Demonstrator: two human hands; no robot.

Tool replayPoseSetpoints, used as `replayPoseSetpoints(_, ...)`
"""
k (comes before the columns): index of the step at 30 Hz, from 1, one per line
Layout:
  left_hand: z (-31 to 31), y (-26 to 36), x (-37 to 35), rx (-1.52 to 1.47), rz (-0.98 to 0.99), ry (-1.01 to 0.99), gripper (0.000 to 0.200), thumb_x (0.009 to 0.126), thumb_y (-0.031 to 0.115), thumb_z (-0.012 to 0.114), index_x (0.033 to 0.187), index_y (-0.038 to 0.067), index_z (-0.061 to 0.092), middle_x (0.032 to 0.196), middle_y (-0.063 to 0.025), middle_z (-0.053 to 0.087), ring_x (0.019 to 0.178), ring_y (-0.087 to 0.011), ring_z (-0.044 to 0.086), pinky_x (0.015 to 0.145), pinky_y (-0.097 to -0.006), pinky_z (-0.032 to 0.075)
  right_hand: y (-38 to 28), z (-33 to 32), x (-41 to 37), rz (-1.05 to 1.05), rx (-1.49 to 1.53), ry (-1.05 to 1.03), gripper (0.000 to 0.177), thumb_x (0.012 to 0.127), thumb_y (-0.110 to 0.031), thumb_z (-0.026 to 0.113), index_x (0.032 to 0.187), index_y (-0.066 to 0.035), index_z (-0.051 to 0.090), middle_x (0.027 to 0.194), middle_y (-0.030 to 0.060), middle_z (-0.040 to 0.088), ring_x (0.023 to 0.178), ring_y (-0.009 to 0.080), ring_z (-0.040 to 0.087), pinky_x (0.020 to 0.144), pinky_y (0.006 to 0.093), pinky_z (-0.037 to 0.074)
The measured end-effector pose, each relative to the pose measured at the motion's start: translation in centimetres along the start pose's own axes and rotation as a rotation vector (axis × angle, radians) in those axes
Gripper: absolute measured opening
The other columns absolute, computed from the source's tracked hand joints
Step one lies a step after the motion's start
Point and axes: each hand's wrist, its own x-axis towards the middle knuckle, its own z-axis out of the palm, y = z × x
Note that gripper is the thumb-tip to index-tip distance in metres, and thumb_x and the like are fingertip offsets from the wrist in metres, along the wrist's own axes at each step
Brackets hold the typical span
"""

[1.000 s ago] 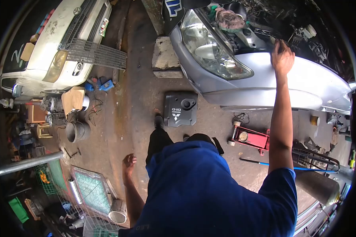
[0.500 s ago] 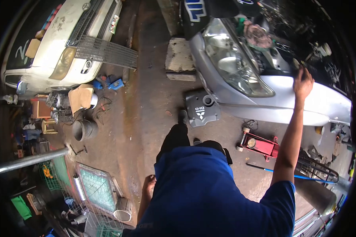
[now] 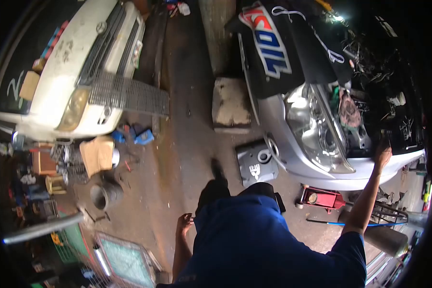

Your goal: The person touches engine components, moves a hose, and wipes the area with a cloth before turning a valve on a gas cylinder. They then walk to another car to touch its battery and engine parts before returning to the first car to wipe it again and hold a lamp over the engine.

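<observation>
My right hand [image 3: 383, 156] is at the front edge of the silver car's open engine bay [image 3: 369, 108], on the right. Its fingers are closed around something small and dark that I cannot make out. Just left of it are the car's clear headlight [image 3: 317, 127] and a pinkish rag [image 3: 349, 109] lying in the bay. My left hand [image 3: 185, 224] hangs beside my hip, fingers loosely bent and apart, with nothing visible in it.
A dark plastic engine cover [image 3: 257, 165] lies on the floor by the bumper. Nearby are a red floor jack [image 3: 320, 198] and a worn block [image 3: 231, 105]. A white vehicle [image 3: 62, 62] stands left, with a metal cylinder [image 3: 105, 196] below it.
The view has shifted, so the cars and floor items sit lower in it. My right hand stays by the front edge of the engine bay. My left hand still hangs at my side.
</observation>
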Motion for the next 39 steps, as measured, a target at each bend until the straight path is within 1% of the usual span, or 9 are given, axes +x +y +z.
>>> replayPoseSetpoints(3, -5.0, 9.8, 5.1, -0.053, 0.003, -0.022, 0.035, 0.098, 0.021, 0.063, 0.122, -0.004, 0.062, 0.096, -0.0154, 0.071, 0.077, -0.0183, 0.068, 0.067, -0.0287, 0.056, -0.2, -1.2, -1.0, -0.162, -0.303, 0.07, 0.034, 0.096, -0.031, 0.057, 0.118, -0.009, 0.069, 0.113, 0.0154, 0.07, 0.11, 0.0377, 0.061, 0.096, 0.0498, 0.047)
replayPoseSetpoints(13, -9.9, 35.8, 24.3, 0.173, 0.169, -0.144, 0.024, 0.097, 0.017, 0.063, 0.115, 0.001, 0.067, 0.082, -0.0122, 0.07, 0.058, -0.0177, 0.065, 0.046, -0.0267, 0.046, -4.8, -1.7, -1.8, 0.704, -0.408, -0.026, 0.074, 0.095, -0.067, 0.048, 0.151, -0.019, 0.045, 0.162, 0.0219, 0.027, 0.149, 0.0479, 0.019, 0.122, 0.0532, 0.019)
replayPoseSetpoints(19, -1.6, 46.2, 31.5, -0.457, -0.356, -0.789, 0.03, 0.1, 0.012, 0.048, 0.122, -0.004, 0.06, 0.095, -0.0168, 0.068, 0.074, -0.0271, 0.069, 0.063, -0.0359, 0.058, -6.4, -2.7, -0.8, 0.68, -0.461, -0.067, 0.067, 0.099, -0.058, 0.049, 0.146, -0.011, 0.05, 0.158, 0.0252, 0.032, 0.145, 0.0495, 0.027, 0.121, 0.0508, 0.024)
replayPoseSetpoints(23, 3.5, 55.7, 26.1, 0.96, -0.084, -0.509, 0.027, 0.101, 0.013, 0.051, 0.121, 0.0, 0.064, 0.105, -0.0178, 0.073, 0.084, -0.0261, 0.073, 0.073, -0.0362, 0.058, -6.8, -3.0, 0.0, 0.561, -0.586, -0.095, 0.06, 0.102, -0.047, 0.049, 0.144, -0.005, 0.05, 0.158, 0.0257, 0.032, 0.147, 0.0448, 0.026, 0.123, 0.0494, 0.021)
replayPoseSetpoints(26, 4.5, 63.1, 29.5, 1.294, 0.947, -0.982, 0.027, 0.101, 0.016, 0.056, 0.117, -0.002, 0.066, 0.098, -0.0153, 0.075, 0.088, -0.0226, 0.073, 0.079, -0.0354, 0.057, -8.3, -3.2, 1.1, 0.594, -0.53, -0.08, 0.059, 0.102, -0.043, 0.049, 0.14, 0.003, 0.053, 0.158, 0.0268, 0.031, 0.148, 0.0439, 0.024, 0.124, 0.0495, 0.016)
replayPoseSetpoints(27, 6.3, 66.0, 28.3, 1.024, 0.291, -0.602, 0.03, 0.102, 0.023, 0.054, 0.117, 0.002, 0.069, 0.093, -0.0148, 0.074, 0.088, -0.0227, 0.073, 0.076, -0.0351, 0.056, -7.9, -3.0, 0.9, 0.577, -0.548, -0.064, 0.059, 0.102, -0.043, 0.049, 0.138, 0.005, 0.054, 0.158, 0.0268, 0.03, 0.148, 0.0435, 0.024, 0.124, 0.0498, 0.015)
replayPoseSetpoints(28, 8.0, 69.7, 27.5, 1.008, 0.269, -0.494, 0.031, 0.101, 0.026, 0.054, 0.114, 0.002, 0.07, 0.093, -0.0135, 0.075, 0.088, -0.0223, 0.073, 0.075, -0.0352, 0.055, -8.0, -3.5, 1.5, 0.551, -0.507, -0.106, 0.061, 0.102, -0.044, 0.049, 0.136, 0.007, 0.056, 0.16, 0.0256, 0.029, 0.149, 0.0432, 0.022, 0.124, 0.0501, 0.014)
replayPoseSetpoints(34, 18.1, 88.2, 23.8, 1.205, 0.725, -0.516, 0.038, 0.103, 0.034, 0.053, 0.104, -0.001, 0.067, 0.09, -0.0256, 0.068, 0.088, -0.0425, 0.067, 0.076, -0.0469, 0.051, -7.7, -1.5, 1.1, 0.775, -0.498, -0.341, 0.059, 0.098, -0.042, 0.057, 0.147, -0.011, 0.048, 0.161, 0.0232, 0.026, 0.15, 0.0453, 0.019, 0.123, 0.0522, 0.017)
replayPoseSetpoints(39, 26.8, 97.5, 16.4, 1.112, 0.82, -0.605, 0.033, 0.104, 0.027, 0.055, 0.119, 0.0, 0.065, 0.108, -0.0196, 0.071, 0.099, -0.0292, 0.071, 0.088, -0.0369, 0.054, -22.5, -1.3, 6.7, 0.843, -0.294, -0.05, 0.048, 0.102, -0.027, 0.057, 0.147, -0.016, 0.048, 0.159, 0.0231, 0.03, 0.148, 0.0455, 0.024, 0.121, 0.0532, 0.023)
